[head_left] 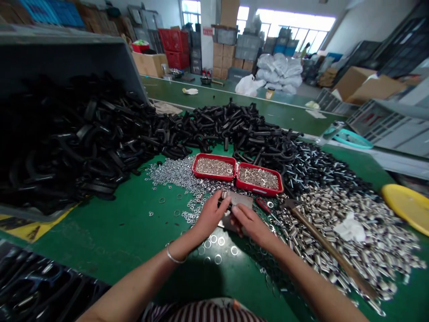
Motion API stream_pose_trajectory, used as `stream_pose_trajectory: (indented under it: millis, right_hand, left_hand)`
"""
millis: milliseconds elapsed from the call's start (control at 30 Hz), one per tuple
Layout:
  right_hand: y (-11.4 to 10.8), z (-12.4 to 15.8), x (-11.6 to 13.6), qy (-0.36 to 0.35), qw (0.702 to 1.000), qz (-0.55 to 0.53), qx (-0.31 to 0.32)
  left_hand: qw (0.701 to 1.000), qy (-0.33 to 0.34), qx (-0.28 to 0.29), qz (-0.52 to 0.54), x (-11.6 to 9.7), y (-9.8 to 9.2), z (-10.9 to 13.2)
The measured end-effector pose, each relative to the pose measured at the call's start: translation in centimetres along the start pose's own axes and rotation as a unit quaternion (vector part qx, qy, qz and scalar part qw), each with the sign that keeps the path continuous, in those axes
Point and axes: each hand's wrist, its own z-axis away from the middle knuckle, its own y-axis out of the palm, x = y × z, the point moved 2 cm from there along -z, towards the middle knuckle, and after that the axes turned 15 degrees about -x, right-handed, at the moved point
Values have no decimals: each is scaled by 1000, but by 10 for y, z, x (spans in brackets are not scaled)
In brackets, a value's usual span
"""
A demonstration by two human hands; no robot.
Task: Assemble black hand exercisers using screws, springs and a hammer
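My left hand (212,215) is closed in a pinch around a small shiny metal sleeve (224,194) with a dark piece below it. My right hand (248,222) meets it from the right, thumb and fingers closed at the dark piece; what they grip is mostly hidden. Both hands are over a flat metal plate (244,200) on the green table. Just beyond stand two red trays, a left tray (214,177) of tiny metal parts and a right tray (259,191) of small pins. Loose metal rings (221,241) lie nearer my body.
Black curved parts (228,123) pile across the back and fill a tipped grey bin (137,74). At the right lie metal sleeves (321,214), black-headed bolts (321,165), a hammer (330,250), a red-handled screwdriver (262,205) and a yellow lid (405,205). Washers (177,172) spread left.
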Motion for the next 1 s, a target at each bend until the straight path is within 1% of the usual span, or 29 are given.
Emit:
stream_pose_trajectory:
  millis: [33, 67, 133, 167, 200, 233, 267, 300, 333, 367, 400, 433, 467, 533, 567, 600, 633, 700, 733, 767, 800, 833, 867, 900, 933, 1000]
  right_hand:
    - [3, 2, -1, 16, 999, -23, 16]
    - [5, 3, -3, 36, 997, -48, 45]
    - [9, 8, -7, 100, 980, -89, 146]
    - [10, 10, -8, 126, 969, -91, 192]
    - [9, 11, -8, 130, 967, -69, 208]
    - [6, 10, -8, 106, 977, -22, 185]
    - [2, 8, -6, 57, 989, 43, 128]
    - [-2, 6, -3, -6, 992, 114, 51]
    - [-6, 5, 1, -71, 981, 177, -24]
    - [-9, 5, 4, -122, 964, 220, -80]
    - [-10, 5, 5, -146, 956, 236, -100]
    - [-9, 6, 4, -143, 959, 228, -86]
    - [-8, 7, 2, -124, 970, 205, -49]
    - [-4, 9, -3, -64, 987, 140, 51]
    - [-3, 10, -5, -44, 989, 118, 84]
    - [-4, 11, -5, -41, 989, 113, 87]
    - [-6, 10, -4, -56, 989, 126, 59]
    - [-11, 10, -1, -100, 981, 166, -26]
    - [-13, 10, 1, -109, 977, 175, -48]
    - [-12, 11, 1, -98, 981, 165, -33]
    - [-10, 13, -1, -66, 988, 136, 17]
    - [-8, 15, -2, -25, 992, 99, 80]
    - [-6, 17, -4, 7, 990, 69, 126]
    - [-5, 18, -5, 17, 989, 60, 138]
    - [-5, 19, -5, 2, 991, 72, 110]
    - [-8, 20, -3, -57, 992, 113, 7]
  left_hand:
    - [1000, 30, 4, -2, 1, -2, 1]
    - [998, 60, 18, 3, 1, -5, 2]
    - [992, 106, 66, 16, 2, -8, 3]
    - [990, 110, 86, 20, 3, -10, 3]
    - [991, 99, 93, 22, 6, -10, 3]
    - [994, 73, 83, 22, 9, -10, 2]
    - [997, 37, 66, 27, 13, -9, 0]
    - [998, -2, 49, 36, 17, -8, -1]
    - [998, -38, 35, 48, 20, -6, -2]
    - [996, -64, 26, 58, 22, -4, -2]
    - [995, -76, 23, 62, 23, -3, -2]
    - [995, -71, 24, 61, 22, -2, -2]
    - [997, -49, 27, 57, 19, -2, -1]
    - [998, 20, 46, 45, 13, -2, 1]
    - [996, 50, 58, 41, 10, -1, 2]
    - [995, 65, 65, 36, 8, -1, 3]
    - [995, 63, 64, 31, 7, 0, 4]
    - [998, 26, 44, 19, 7, 1, 6]
    - [999, 11, 33, 16, 8, 1, 8]
    - [999, 7, 31, 14, 8, 2, 9]
    - [999, 17, 40, 15, 7, 2, 11]
    - [998, 36, 54, 18, 6, 2, 12]
    - [996, 55, 68, 20, 4, 2, 13]
    - [995, 65, 77, 20, 4, 2, 15]
    - [995, 59, 78, 17, 4, 2, 15]
    - [999, 16, 50, 4, 5, 0, 16]
